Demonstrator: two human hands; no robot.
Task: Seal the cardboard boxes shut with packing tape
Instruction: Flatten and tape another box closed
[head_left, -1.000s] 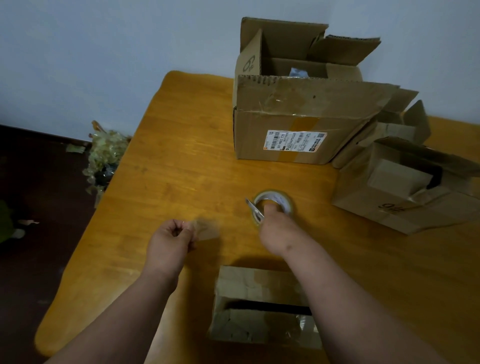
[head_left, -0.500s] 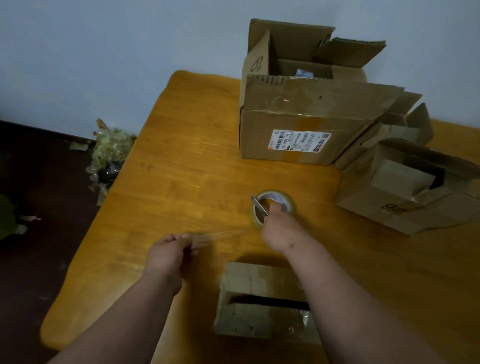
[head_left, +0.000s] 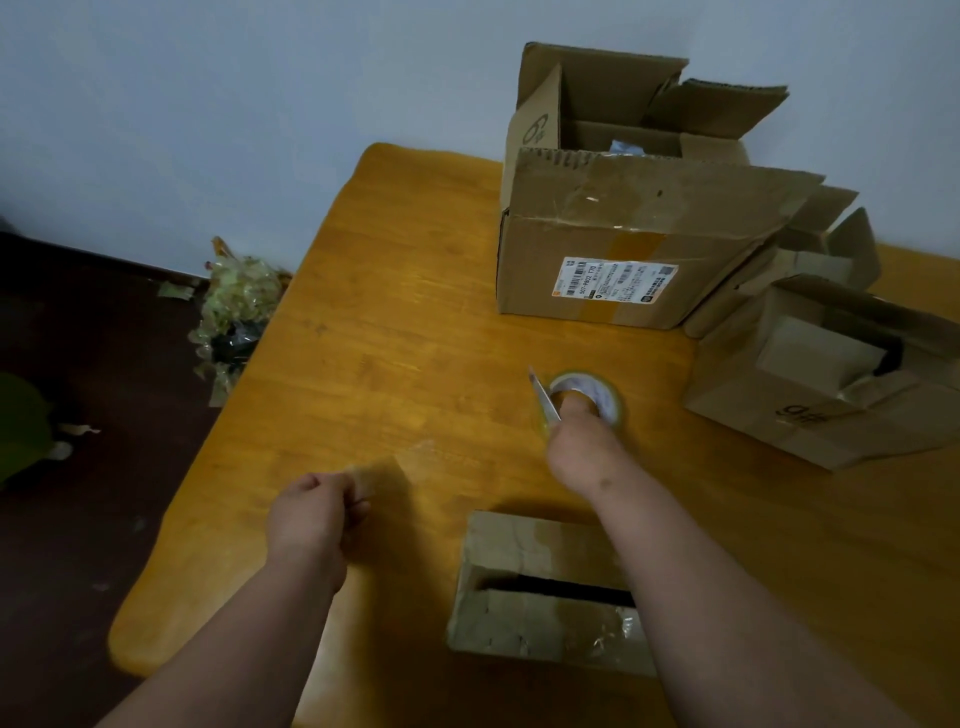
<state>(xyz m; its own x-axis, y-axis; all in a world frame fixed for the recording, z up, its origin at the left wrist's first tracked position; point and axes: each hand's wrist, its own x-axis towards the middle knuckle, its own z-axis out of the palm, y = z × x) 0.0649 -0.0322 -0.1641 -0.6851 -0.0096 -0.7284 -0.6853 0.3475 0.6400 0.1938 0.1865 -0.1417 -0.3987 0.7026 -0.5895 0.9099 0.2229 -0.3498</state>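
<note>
Pinching a clear glossy tape strip (head_left: 400, 465), left hand (head_left: 311, 506); right hand (head_left: 584, 447) gripping round tape roll (head_left: 587, 397) and blade (head_left: 544, 397).

Wooden table (head_left: 395, 322) against a pale wall (head_left: 208, 104); dark floor (head_left: 78, 519) in dim light.

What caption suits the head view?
Left hand pinches tape strip; right hand grips tape roll and blade.

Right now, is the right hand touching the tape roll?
Touching. The head view shows a finger of the right hand poked into the core of the tape roll, with a blade alongside.
</note>
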